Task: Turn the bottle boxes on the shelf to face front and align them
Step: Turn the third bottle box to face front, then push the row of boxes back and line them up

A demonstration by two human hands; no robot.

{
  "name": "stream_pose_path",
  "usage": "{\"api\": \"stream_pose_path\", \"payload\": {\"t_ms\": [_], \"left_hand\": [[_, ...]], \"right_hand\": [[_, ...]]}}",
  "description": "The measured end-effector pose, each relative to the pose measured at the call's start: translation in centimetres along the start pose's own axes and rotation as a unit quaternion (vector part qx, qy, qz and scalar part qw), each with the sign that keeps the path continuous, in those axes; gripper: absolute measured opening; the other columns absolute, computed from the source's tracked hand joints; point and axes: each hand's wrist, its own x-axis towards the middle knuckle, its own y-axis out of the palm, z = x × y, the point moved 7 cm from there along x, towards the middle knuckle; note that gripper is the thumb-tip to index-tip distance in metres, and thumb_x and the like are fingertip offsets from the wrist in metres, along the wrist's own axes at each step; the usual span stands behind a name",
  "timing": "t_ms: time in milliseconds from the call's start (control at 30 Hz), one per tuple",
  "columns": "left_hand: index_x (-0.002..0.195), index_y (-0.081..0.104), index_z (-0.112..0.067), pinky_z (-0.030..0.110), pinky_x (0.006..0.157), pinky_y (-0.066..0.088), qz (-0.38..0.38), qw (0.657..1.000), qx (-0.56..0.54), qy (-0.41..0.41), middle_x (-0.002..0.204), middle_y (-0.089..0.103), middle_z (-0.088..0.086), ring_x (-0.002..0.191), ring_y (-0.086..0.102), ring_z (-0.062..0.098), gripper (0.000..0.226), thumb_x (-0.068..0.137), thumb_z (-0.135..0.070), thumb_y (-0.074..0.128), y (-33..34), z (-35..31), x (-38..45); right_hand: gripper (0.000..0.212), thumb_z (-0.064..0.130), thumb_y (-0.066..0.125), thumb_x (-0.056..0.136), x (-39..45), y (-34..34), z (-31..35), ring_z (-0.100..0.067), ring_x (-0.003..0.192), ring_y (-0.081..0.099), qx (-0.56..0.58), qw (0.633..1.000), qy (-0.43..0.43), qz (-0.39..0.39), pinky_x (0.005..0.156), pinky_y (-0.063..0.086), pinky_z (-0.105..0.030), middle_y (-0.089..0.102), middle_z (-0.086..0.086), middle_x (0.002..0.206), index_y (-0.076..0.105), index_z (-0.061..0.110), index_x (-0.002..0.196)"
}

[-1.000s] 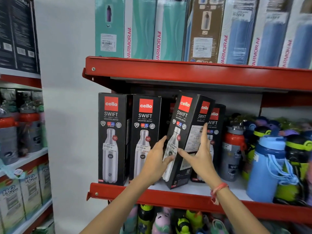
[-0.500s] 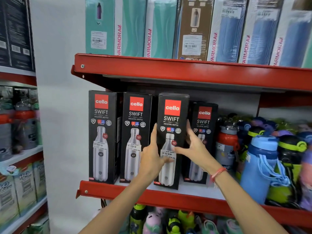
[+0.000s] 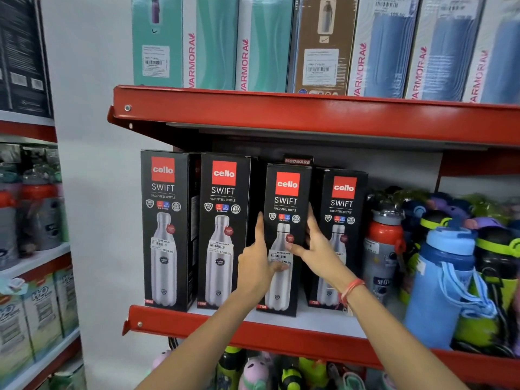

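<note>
Several black Cello Swift bottle boxes stand in a row on the red middle shelf [image 3: 253, 332]. The third box [image 3: 287, 192] stands upright with its front facing me, slightly ahead of its neighbours. My left hand [image 3: 257, 266] grips its left edge, thumb on the front label. Against its right edge lies my right hand [image 3: 318, 249], thumb across the front. The first box [image 3: 164, 229] and second box [image 3: 223, 232] stand to the left, the fourth box [image 3: 342, 209] to the right, all facing front.
Loose bottles crowd the shelf's right side, including a red-capped one [image 3: 381, 249] and a blue one [image 3: 441, 282]. Tall Varmora boxes [image 3: 261, 43] fill the shelf above. Small colourful bottles [image 3: 256, 372] sit below. Another shelving unit [image 3: 31, 263] stands left.
The third box was tilted and angled sideways; both hands turned it upright to face front and pushed it back into the row between the second and fourth boxes.
</note>
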Motion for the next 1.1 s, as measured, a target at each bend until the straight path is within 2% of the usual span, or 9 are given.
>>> {"api": "stream_pose_path", "payload": {"t_ms": [133,233,400,500,600,733,867,967,1100], "left_hand": [[0.151,-0.003,-0.029,0.04,0.083,0.054,0.011,1.0,-0.01,0.019,0.094,0.071,0.015,0.079,0.067,0.025,0.107,0.08,-0.008,0.074,0.1,0.6,-0.2],[0.151,0.02,-0.02,0.026,0.08,0.05,-0.008,0.998,-0.011,0.056,0.115,0.067,0.016,0.089,0.065,0.019,0.082,0.085,-0.015,0.07,-1.4,1.0,-0.9],[0.128,0.056,-0.014,0.035,0.097,0.051,-0.081,0.98,-0.099,0.154,0.12,0.067,0.004,0.108,0.064,0.01,0.036,0.092,-0.017,0.061,-7.4,2.9,-2.8],[0.122,0.06,-0.009,0.027,0.108,0.037,-0.194,0.96,-0.07,0.191,0.134,0.054,0.004,0.125,0.049,0.011,0.028,0.095,-0.013,0.054,-12.4,5.2,-3.5],[0.13,0.054,-0.015,0.014,0.108,0.024,-0.266,0.949,-0.1,0.134,0.139,0.042,0.005,0.13,0.035,0.012,0.036,0.099,-0.026,0.04,-16.5,9.3,-4.0],[0.145,0.027,-0.041,0.029,0.116,0.015,-0.133,0.974,-0.178,0.045,0.156,0.027,-0.005,0.143,0.021,0.009,0.052,0.095,-0.055,0.018,-17.0,14.6,-3.1],[0.13,0.003,-0.075,0.016,0.102,0.026,0.01,0.985,-0.173,0.008,0.143,0.023,-0.032,0.129,0.035,0.002,0.04,0.094,-0.061,0.012,-15.9,17.1,-2.9],[0.132,0.003,-0.073,0.003,0.085,0.037,0.028,0.986,-0.163,0.023,0.131,0.04,-0.034,0.105,0.053,-0.01,0.04,0.095,-0.061,0.011,-16.4,17.7,-3.0],[0.131,0.009,-0.074,0.032,0.099,0.043,0.051,0.979,-0.198,0.011,0.137,0.045,-0.023,0.112,0.056,0.006,0.051,0.081,-0.08,0.007,-16.9,18.0,-3.9]], "right_hand": [[0.099,0.008,0.07,0.084,-1.0,-0.2,0.7,-0.01,0.126,0.049,-0.032,0.996,-0.007,-0.079,0.111,0.036,-0.038,0.052,0.009,0.136,0.004,0.033,0.154],[0.092,0.003,0.07,0.083,-2.4,-0.2,2.2,-0.02,0.133,0.044,-0.073,0.982,-0.015,-0.174,0.11,0.035,-0.034,0.04,-0.004,0.149,0.014,0.026,0.154],[0.073,-0.002,0.061,0.085,-4.6,2.4,7.9,-0.024,0.126,0.045,-0.12,0.936,-0.119,-0.309,0.098,0.047,-0.029,0.033,-0.007,0.143,0.031,0.021,0.148],[0.049,0.005,0.06,0.09,-4.3,7.4,10.2,-0.012,0.121,0.051,-0.045,0.964,-0.154,-0.21,0.103,0.046,-0.035,0.05,-0.003,0.13,0.05,0.019,0.136],[0.039,0.02,0.056,0.096,-4.0,13.7,10.1,0.005,0.112,0.055,0.05,0.992,-0.098,-0.066,0.099,0.046,-0.023,0.059,0.003,0.128,0.051,0.026,0.134],[0.059,0.048,0.047,0.094,-4.8,20.7,7.7,-0.002,0.134,0.04,0.098,0.995,0.002,-0.009,0.113,0.033,-0.032,0.034,0.012,0.153,0.024,0.043,0.148],[0.069,0.06,0.038,0.092,-5.4,24.8,7.0,0.009,0.141,0.002,0.096,0.995,0.022,0.004,0.12,0.01,-0.034,-0.004,0.034,0.153,-0.006,0.055,0.145],[0.073,0.066,0.035,0.087,-5.4,25.6,7.1,0.008,0.142,-0.002,0.092,0.995,0.041,-0.009,0.121,0.007,-0.036,-0.006,0.033,0.153,-0.009,0.055,0.144],[0.073,0.068,0.039,0.087,-6.0,25.2,7.1,0.004,0.144,0.003,0.095,0.994,0.052,-0.018,0.118,0.008,-0.031,0.003,0.025,0.159,-0.005,0.057,0.144]]}}
